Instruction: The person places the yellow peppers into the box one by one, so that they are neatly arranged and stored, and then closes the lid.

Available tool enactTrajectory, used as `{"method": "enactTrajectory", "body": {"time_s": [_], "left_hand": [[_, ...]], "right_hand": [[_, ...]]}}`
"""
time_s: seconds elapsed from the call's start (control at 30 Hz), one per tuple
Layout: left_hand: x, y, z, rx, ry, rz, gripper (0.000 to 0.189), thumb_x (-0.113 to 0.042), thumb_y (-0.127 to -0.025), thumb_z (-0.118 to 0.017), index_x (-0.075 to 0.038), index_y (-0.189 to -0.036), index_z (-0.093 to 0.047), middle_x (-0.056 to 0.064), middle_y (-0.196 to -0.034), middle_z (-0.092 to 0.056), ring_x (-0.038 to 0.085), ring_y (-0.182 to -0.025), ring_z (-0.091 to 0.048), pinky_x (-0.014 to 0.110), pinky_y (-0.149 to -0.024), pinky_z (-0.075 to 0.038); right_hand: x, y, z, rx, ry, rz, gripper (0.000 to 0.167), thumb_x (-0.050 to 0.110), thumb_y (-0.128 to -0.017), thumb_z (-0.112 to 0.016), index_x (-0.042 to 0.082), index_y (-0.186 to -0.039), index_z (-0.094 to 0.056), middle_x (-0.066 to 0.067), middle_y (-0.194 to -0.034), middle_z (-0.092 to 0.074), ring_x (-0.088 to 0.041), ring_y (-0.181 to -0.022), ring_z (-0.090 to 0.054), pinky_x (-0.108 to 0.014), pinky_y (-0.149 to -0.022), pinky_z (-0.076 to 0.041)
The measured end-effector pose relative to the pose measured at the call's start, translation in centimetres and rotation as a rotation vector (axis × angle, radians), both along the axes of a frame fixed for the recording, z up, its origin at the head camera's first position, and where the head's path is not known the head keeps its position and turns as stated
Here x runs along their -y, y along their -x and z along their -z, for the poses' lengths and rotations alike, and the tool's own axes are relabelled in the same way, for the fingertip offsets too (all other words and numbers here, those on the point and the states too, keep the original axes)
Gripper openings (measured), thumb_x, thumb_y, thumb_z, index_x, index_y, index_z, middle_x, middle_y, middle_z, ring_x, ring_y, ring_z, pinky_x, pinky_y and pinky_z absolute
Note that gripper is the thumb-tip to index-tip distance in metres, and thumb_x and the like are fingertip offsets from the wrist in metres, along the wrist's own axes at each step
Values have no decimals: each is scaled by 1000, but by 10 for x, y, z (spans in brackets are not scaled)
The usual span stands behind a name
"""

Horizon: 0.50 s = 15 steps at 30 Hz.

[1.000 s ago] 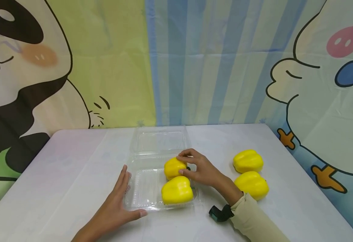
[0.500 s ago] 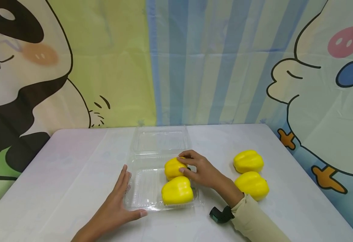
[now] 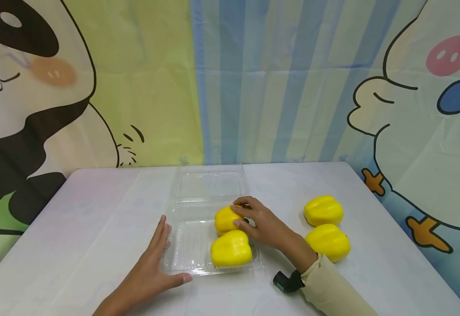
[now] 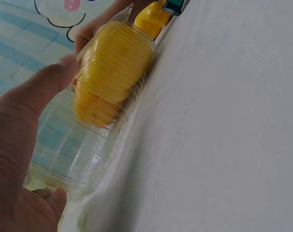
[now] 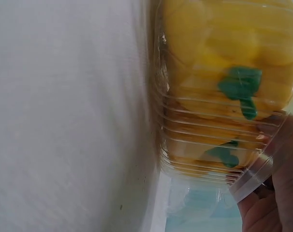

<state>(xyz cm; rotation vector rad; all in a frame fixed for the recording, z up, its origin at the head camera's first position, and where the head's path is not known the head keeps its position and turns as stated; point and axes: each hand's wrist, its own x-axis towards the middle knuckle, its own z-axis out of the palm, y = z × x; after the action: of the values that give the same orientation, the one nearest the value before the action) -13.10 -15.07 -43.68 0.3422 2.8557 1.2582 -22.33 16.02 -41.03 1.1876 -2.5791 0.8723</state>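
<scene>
A clear plastic clamshell container (image 3: 192, 245) lies open on the table, its lid folded back. Two yellow bell peppers sit in its right half: a near pepper (image 3: 231, 251) and a far pepper (image 3: 225, 220). My right hand (image 3: 264, 224) holds the far pepper, thumb and fingers at its stem end. With fingers straight and thumb spread, my left hand (image 3: 151, 268) rests against the container's left and front sides. In the left wrist view its thumb (image 4: 50, 82) lies along the rim. Green stems (image 5: 241, 87) show through the wall in the right wrist view.
Two more yellow bell peppers, one farther back (image 3: 323, 210) and one nearer (image 3: 328, 242), lie to the right beyond my right forearm. The lid (image 3: 210, 184) reaches toward the table's back edge. A black device (image 3: 288, 281) is at my right wrist. Printed cloth (image 3: 253, 87) hangs behind the table.
</scene>
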Motion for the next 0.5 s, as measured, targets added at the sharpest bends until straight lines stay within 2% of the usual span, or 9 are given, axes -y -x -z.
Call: {"method": "enactTrajectory", "body": {"time_s": [0.07, 0.3, 0.5], "left_hand": [[0, 0, 0, 3, 4, -2, 134, -64, -60, -83, -23, -158, 1, 3, -163, -4, 36, -137, -35, 63, -105, -27], [1, -1, 1, -14, -2, 13, 132, -60, -62, -84, -15, -158, -6, 0, -163, 0, 36, -136, -38, 63, -105, -28], [1, 0, 1, -10, -9, 12, 131, -60, -62, -84, -21, -158, -3, 0, -163, -2, 35, -135, -40, 63, -105, -28]], "right_hand": [[0, 0, 1, -1, 9, -1, 45, 23, -96, -63, 0, -135, -56, -8, -135, -46, -20, -120, -49, -32, -96, -47], [0, 4, 3, -13, 70, -33, 43, 18, -94, -66, -2, -132, -58, -10, -132, -49, -20, -117, -51, -32, -93, -48], [-1, 5, 6, -1, 119, -40, 43, 16, -94, -67, -2, -132, -59, -11, -131, -51, -21, -118, -52, -33, -95, -48]]}}
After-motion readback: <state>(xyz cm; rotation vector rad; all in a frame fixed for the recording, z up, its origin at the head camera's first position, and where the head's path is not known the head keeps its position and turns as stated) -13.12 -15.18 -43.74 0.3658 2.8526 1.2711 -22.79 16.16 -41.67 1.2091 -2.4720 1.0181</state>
